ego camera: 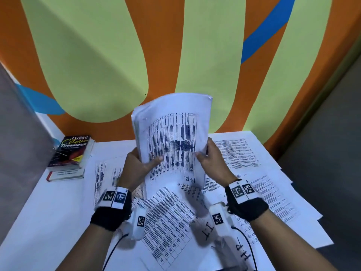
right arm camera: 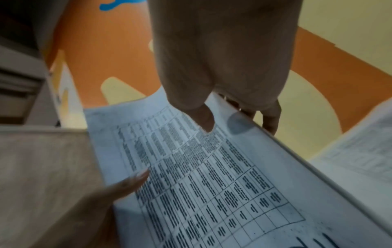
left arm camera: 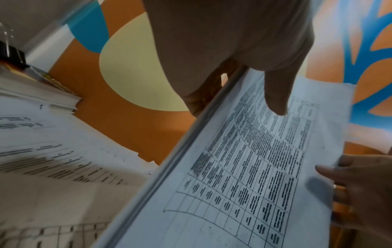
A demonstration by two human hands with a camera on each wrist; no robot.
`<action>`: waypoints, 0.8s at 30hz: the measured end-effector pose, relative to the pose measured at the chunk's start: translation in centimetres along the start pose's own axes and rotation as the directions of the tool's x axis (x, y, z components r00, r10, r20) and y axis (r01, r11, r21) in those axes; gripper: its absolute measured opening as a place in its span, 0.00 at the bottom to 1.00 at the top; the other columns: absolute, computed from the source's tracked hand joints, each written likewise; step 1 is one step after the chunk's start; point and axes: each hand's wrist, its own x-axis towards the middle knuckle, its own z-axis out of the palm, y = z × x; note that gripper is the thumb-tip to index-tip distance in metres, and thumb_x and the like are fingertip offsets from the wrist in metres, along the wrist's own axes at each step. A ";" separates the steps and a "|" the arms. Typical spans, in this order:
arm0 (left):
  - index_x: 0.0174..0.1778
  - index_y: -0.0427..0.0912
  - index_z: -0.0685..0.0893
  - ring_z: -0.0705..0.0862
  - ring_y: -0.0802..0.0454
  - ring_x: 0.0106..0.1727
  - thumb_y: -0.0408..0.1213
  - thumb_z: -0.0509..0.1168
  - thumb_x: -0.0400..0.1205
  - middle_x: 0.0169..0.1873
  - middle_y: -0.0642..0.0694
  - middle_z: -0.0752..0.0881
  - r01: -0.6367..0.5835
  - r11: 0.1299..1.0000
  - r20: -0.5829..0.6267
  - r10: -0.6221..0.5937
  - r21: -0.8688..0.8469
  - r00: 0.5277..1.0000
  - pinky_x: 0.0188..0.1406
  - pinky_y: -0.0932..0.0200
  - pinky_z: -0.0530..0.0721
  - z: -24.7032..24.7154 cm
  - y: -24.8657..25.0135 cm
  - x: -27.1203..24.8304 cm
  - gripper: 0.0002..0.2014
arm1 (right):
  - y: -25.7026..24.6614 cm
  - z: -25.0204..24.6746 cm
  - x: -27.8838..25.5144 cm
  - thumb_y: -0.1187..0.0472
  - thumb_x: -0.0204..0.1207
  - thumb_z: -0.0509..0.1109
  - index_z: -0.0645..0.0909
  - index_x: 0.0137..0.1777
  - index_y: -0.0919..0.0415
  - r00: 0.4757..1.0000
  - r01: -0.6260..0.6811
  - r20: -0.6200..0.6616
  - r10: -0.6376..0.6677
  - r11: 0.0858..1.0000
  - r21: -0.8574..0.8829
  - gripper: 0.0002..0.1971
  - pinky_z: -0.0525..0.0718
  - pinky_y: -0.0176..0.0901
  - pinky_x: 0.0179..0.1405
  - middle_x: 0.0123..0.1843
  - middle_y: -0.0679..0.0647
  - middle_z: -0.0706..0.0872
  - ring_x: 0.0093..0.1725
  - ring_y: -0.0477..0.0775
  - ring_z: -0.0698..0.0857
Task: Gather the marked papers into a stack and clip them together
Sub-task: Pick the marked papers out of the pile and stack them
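Note:
A stack of printed papers (ego camera: pixel 173 137), its top sheet a table marked "H.R.", stands nearly upright above the table. My left hand (ego camera: pixel 142 165) grips its left edge, thumb on the front and fingers behind. My right hand (ego camera: pixel 210 163) grips its right edge the same way. The left wrist view shows the stack (left arm camera: pixel 244 176) edge-on with my left thumb (left arm camera: pixel 275 97) on the top sheet. In the right wrist view my right thumb (right arm camera: pixel 201 117) presses on the same stack (right arm camera: pixel 212 176). Loose sheets marked "I.T" (ego camera: pixel 210 230) and "H.R" (ego camera: pixel 243 251) lie below my wrists.
Several printed sheets (ego camera: pixel 273 192) cover the white table (ego camera: pixel 48 212). Two books, the top one a thesaurus (ego camera: pixel 72 151), are stacked at the back left. A black binder clip (left arm camera: pixel 12 53) sits on the books. An orange and green wall (ego camera: pixel 175 55) rises just behind.

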 end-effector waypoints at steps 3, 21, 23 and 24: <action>0.40 0.28 0.83 0.85 0.47 0.35 0.44 0.74 0.74 0.33 0.41 0.85 0.011 1.000 -0.070 -0.012 -0.009 0.997 0.38 0.53 0.84 0.4 0.3 0.0 0.18 | 0.1 -0.2 0.3 0.67 0.83 0.60 0.64 0.43 0.58 0.998 0.014 -0.064 -0.016 0.999 -0.035 0.09 0.68 0.46 0.41 0.32 0.52 0.63 0.31 0.48 0.65; 0.51 0.13 0.74 0.74 0.53 0.29 0.39 0.68 0.80 0.48 0.14 0.81 -0.061 0.986 -0.474 0.128 0.156 0.871 0.24 0.62 0.70 -5.0 2.3 -0.5 0.25 | 11.6 -8.0 -2.1 0.65 0.71 0.67 0.68 0.75 0.49 0.779 0.262 0.404 0.479 0.335 -0.905 0.30 0.69 0.61 0.69 0.71 0.51 0.76 0.70 0.58 0.68; 0.51 0.12 0.74 0.84 0.40 0.35 0.40 0.69 0.80 0.48 0.16 0.82 -0.061 0.986 -0.491 0.131 0.154 0.861 0.35 0.51 0.83 -5.0 2.1 -0.4 0.26 | 11.5 -8.2 -1.8 0.68 0.74 0.61 0.72 0.73 0.48 0.779 0.277 0.411 0.474 0.328 -0.903 0.28 0.62 0.65 0.74 0.72 0.49 0.77 0.72 0.58 0.68; 0.50 0.12 0.74 0.85 0.42 0.37 0.40 0.69 0.80 0.44 0.19 0.84 -0.062 0.987 -0.497 0.129 0.149 0.858 0.39 0.49 0.83 -5.1 2.0 -0.4 0.27 | 11.3 -8.5 -1.7 0.70 0.74 0.60 0.72 0.73 0.48 0.781 0.268 0.410 0.471 0.340 -0.901 0.28 0.57 0.68 0.76 0.72 0.49 0.77 0.73 0.57 0.67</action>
